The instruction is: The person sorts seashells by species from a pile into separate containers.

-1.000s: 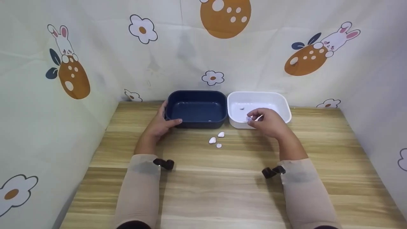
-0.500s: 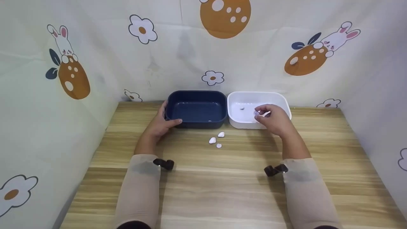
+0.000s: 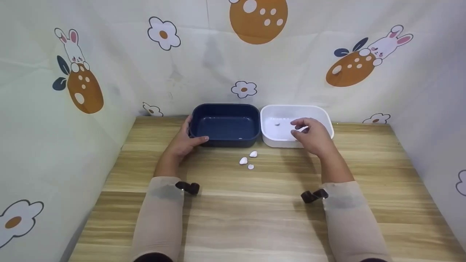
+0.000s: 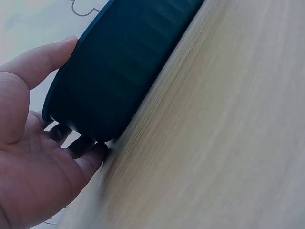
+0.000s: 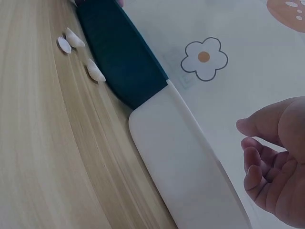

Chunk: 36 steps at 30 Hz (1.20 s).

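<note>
My left hand (image 3: 181,143) grips the left end of a dark blue rectangular container (image 3: 233,143), thumb along the front rim and fingers behind its side. In the left wrist view the fingertips (image 4: 99,151) reach under the container's end. Over a white container (image 3: 278,143), standing right beside the blue one, hovers my right hand (image 3: 314,139); its thumb and fingers are apart with nothing between them. A small greyish bit (image 3: 277,124) lies inside the white container. In front of the blue container, two white seashells (image 3: 243,161) and a smaller flat shell (image 3: 251,166) lie on the table.
Both containers stand at the back of the wood-grain table (image 3: 251,218), close against a patterned cloth backdrop (image 3: 204,54). Cloth also rises along the left and right sides. A tiny speck (image 3: 240,138) shows inside the blue container near its front wall.
My right hand has shifted slightly right over the white container and let go of the small pale shell it pinched. My left hand and the shells on the table stay put.
</note>
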{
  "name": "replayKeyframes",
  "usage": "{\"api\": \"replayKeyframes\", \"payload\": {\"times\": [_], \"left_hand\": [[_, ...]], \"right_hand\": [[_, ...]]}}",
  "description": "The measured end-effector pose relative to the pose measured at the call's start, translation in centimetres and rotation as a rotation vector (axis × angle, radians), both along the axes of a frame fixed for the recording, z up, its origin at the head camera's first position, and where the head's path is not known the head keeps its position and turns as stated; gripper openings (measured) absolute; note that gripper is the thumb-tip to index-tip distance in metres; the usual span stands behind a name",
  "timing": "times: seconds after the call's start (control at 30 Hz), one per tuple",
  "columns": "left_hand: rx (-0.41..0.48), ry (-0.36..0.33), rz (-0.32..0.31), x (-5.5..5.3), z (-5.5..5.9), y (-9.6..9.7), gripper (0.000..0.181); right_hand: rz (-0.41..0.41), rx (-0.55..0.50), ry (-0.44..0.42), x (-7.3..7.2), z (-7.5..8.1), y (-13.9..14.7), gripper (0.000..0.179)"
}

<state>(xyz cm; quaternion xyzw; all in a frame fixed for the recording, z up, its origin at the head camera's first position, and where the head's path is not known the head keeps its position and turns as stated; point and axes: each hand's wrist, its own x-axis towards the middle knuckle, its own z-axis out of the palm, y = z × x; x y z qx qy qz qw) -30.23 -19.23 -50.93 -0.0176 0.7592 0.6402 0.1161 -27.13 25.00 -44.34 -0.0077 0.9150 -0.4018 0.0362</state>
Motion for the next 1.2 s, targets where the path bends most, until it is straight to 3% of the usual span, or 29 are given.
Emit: {"api": "replayKeyframes", "payload": {"times": [0.4, 0.73, 1.2], "left_hand": [[-0.037, 0.012, 0.005, 0.1, 0.0, 0.0, 0.120], [-0.016, -0.005, 0.008, 0.0, -0.2, 0.0, 0.121], [-0.033, 0.001, 0.004, 0.0, -0.1, -0.1, 0.120]], "right_hand": [[0.131, -0.037, 0.106, 1.0, -0.5, -3.4, 0.030], [0.209, -0.069, 0.046, 2.0, -1.4, -6.4, 0.029], [0.351, -0.050, -0.040, 2.5, -4.2, -9.1, 0.026]]}}
